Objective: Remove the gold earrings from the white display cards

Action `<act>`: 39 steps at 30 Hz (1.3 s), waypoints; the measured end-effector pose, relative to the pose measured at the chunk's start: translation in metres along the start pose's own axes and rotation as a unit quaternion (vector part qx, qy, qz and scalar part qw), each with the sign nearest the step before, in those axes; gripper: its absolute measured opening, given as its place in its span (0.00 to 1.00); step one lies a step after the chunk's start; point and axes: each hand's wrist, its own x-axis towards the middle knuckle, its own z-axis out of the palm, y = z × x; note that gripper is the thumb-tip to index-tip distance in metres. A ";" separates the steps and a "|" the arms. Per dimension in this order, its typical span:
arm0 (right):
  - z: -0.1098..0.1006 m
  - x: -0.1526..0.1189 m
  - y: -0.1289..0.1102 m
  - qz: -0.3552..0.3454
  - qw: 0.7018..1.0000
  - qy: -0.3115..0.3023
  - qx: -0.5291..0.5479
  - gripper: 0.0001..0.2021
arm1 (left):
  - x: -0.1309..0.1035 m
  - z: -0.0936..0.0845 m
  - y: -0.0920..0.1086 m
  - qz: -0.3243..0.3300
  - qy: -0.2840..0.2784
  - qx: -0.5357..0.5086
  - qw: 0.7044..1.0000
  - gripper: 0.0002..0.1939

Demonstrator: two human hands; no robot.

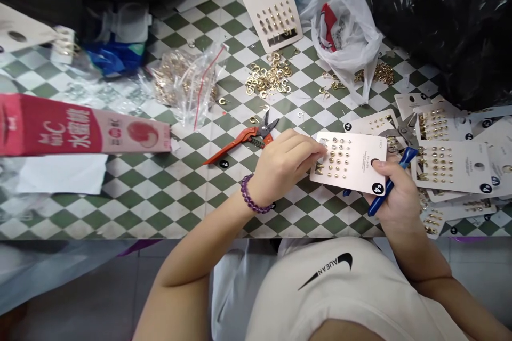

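My right hand [400,192] holds an earring card [360,157] with its thumb on the front. Blue-handled pliers [410,157] are also in this hand, their jaws pointing away behind the card. Rows of small gold and clear studs fill the card, with larger gold pieces along its left edge. My left hand [286,162], a purple bead bracelet at its wrist, is closed at the card's upper left edge; the fingertips partly hide what they pinch. Orange-handled cutters [240,141] lie just beyond this hand. A pile of gold hoops [270,77] is farther back.
More earring cards [456,168] overlap at right, and another card [270,5] lies at the back. A clear zip bag [184,80] of gold pieces and a pink box [84,125] are at left. A white plastic bag [348,26] and black bag [444,21] stand behind.
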 end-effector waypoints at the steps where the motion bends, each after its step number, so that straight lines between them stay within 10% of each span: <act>1: 0.001 0.000 -0.001 0.000 1.000 -0.005 0.002 0.14 | 0.000 0.000 0.000 0.002 0.000 -0.003 1.000 0.04; 12: 0.002 -0.002 0.001 0.011 0.995 -0.095 -0.033 0.17 | -0.002 0.002 -0.013 0.034 -0.003 0.088 0.996 0.05; 23: 0.003 0.000 0.005 0.018 0.995 -0.100 -0.020 0.14 | 0.011 0.016 -0.057 -0.095 -0.040 0.228 0.968 0.10; 39: 0.008 0.003 0.002 0.053 0.996 -0.064 0.022 0.15 | -0.001 0.005 -0.025 -0.035 -0.092 -0.042 0.994 0.06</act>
